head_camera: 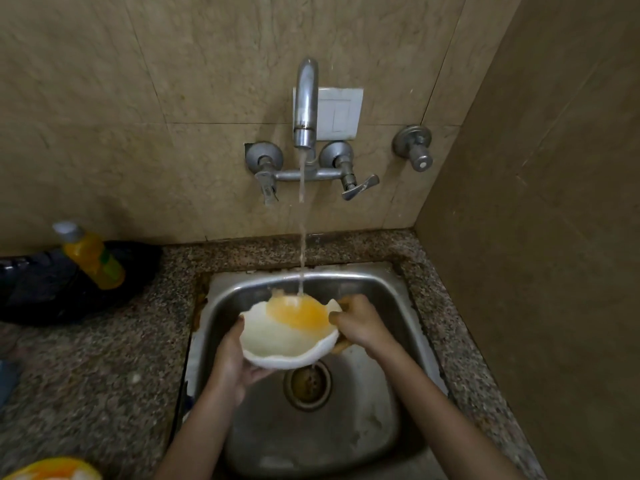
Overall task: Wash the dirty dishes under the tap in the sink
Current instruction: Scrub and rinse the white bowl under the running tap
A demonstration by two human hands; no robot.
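Left hand (232, 362) cups the white wavy-rimmed bowl (277, 337) from below on its near-left side, fingers wrapped under the base, thumb up against the left rim. Right hand (360, 323) grips the bowl's right rim, thumb at the inside edge, fingers curled around the outside; something yellowish-brown sits under that hand, too hidden to identify. Bowl is held over the stainless steel sink (391, 282), above and just far of the round drain (308, 384), tilted toward the camera. Orange-yellow residue (298, 313) covers the far part of the bowl's inside. Water stream (302, 220) from the chrome wall tap (306, 102) lands on the bowl's far rim, in the orange patch. A thin trickle drops from the bowl's near edge toward the drain.

Two lever handles on the mixer below the spout, plus a separate round valve (414, 147) to the right on the beige tiled wall (104, 98). White switch plate (339, 114) behind the spout. Speckled granite counter (104, 358) surrounds the sink. Far left on the counter: yellow bottle with grey cap (91, 254), leaning against a dark bag (45, 289). Near left corner: part of a yellow-rimmed dish (52, 471), cut off by the frame.
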